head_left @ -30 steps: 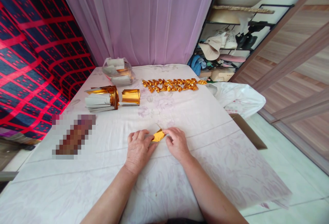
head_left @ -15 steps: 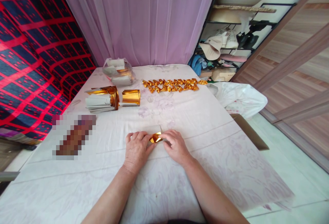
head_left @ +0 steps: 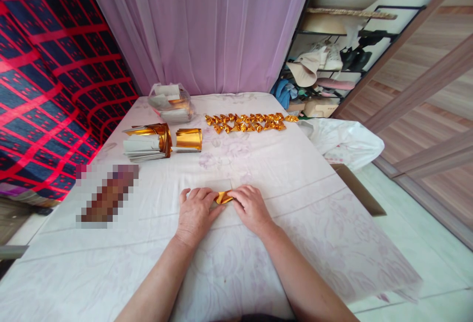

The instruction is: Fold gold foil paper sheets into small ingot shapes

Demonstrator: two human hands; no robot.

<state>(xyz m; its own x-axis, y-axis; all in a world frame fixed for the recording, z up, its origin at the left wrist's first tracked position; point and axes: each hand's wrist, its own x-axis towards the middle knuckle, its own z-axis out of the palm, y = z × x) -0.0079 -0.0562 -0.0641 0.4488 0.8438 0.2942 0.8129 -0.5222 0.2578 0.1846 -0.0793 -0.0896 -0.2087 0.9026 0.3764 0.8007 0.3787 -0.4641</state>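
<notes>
Between my two hands lies a piece of gold foil paper [head_left: 222, 197], partly folded, its shiny side showing in the middle. My left hand [head_left: 195, 211] grips its left end with thumb and fingers. At the right end my right hand [head_left: 252, 209] pinches it. Just behind the fingers a pale grey sheet [head_left: 219, 184] lies flat on the cloth; whether it joins the gold piece I cannot tell. Farther back, several folded gold foil pieces [head_left: 246, 123] sit in rows.
Stacks of gold and grey paper [head_left: 146, 145] stand at the back left, beside a smaller gold stack [head_left: 188, 139]. Behind them is a clear plastic bag [head_left: 170, 102] of paper. A blurred-out item [head_left: 109, 196] lies left. A white bag [head_left: 347, 139] is past the table's right edge.
The gold foil's visible middle has become narrower and flatter between my fingers. Both hands stay almost in place, still holding its ends.
</notes>
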